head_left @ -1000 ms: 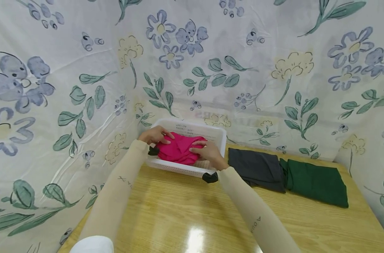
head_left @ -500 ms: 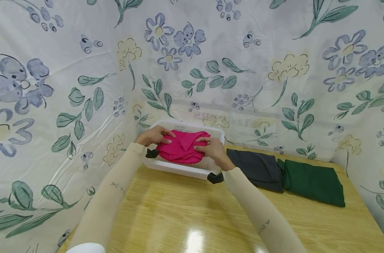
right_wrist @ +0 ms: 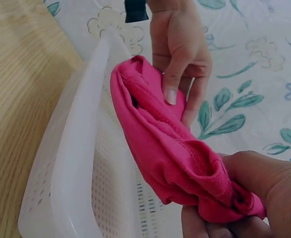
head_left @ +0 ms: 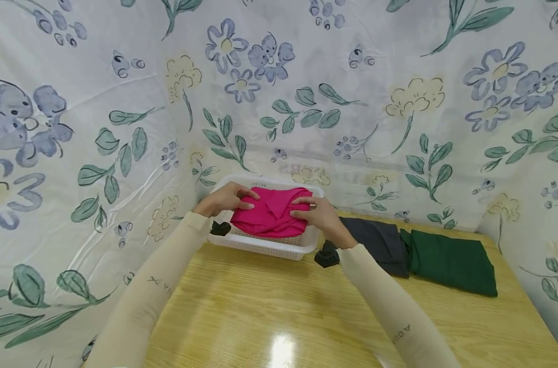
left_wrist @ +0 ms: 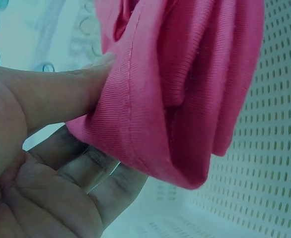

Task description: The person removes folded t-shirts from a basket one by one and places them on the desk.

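A bright pink folded garment [head_left: 272, 214] is held between my two hands, over the white perforated basket [head_left: 256, 247]. My left hand [head_left: 226, 198] pinches its left end; in the left wrist view the thumb lies on top of the stitched hem [left_wrist: 130, 109] and the fingers pass beneath. On the opposite end, my right hand [head_left: 324, 217] grips the bundle with the thumb above and fingers below. Seen from the right wrist, the garment [right_wrist: 158, 134] hangs level with the basket's rim [right_wrist: 78, 144], its layers loosely folded.
To the right of the basket lie a dark grey folded cloth [head_left: 375, 245] and a dark green folded cloth [head_left: 451, 260], side by side on the wooden table [head_left: 242, 306]. A flower-printed curtain [head_left: 270, 117] closes off the back and left.
Both hands have lifted the pink garment slightly and drawn it a little right within the basket's outline. More of the basket's front rim shows. The grey and green cloths stay put.
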`<state>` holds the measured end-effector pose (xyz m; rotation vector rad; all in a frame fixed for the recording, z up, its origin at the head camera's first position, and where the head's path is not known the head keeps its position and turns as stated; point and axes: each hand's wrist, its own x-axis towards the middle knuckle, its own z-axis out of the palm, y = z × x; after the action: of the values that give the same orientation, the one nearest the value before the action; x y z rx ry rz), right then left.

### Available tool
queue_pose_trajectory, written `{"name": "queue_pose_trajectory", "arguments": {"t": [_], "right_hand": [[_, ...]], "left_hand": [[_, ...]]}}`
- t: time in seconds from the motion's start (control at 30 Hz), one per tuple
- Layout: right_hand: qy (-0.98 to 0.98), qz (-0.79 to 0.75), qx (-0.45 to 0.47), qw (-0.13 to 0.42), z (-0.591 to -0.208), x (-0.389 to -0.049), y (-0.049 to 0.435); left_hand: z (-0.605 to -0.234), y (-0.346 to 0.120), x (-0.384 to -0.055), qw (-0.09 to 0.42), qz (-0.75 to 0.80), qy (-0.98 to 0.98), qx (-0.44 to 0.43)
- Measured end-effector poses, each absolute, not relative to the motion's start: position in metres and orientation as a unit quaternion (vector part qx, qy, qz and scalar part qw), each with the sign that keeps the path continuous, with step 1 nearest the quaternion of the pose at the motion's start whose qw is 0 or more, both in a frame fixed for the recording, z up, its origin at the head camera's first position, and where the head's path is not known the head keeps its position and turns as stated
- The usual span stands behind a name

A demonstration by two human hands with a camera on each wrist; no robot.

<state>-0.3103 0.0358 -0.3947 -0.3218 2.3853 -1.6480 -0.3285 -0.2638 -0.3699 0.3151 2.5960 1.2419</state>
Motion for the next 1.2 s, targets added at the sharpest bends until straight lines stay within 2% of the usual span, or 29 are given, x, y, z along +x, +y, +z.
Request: {"name": "queue_pose_trajectory", "arguments": {"t": [0.6, 0.9, 1.2], "right_hand": [[0.782, -0.599, -0.110, 0.132, -0.398, -0.300, 0.079], [0.789, -0.594, -0.111, 0.115, -0.391, -0.297, 0.096], [0.803, -0.574, -0.101, 0.122, -0.386, -0.287, 0.119]], "left_hand": [[-0.376, -0.228, -0.316, 0.098, 0.423, 0.889, 0.145], [-0.372, -0.214, -0.314, 0.090, 0.426, 0.886, 0.157], [-0.371, -0.193, -0.307, 0.094, 0.419, 0.886, 0.173]]}}
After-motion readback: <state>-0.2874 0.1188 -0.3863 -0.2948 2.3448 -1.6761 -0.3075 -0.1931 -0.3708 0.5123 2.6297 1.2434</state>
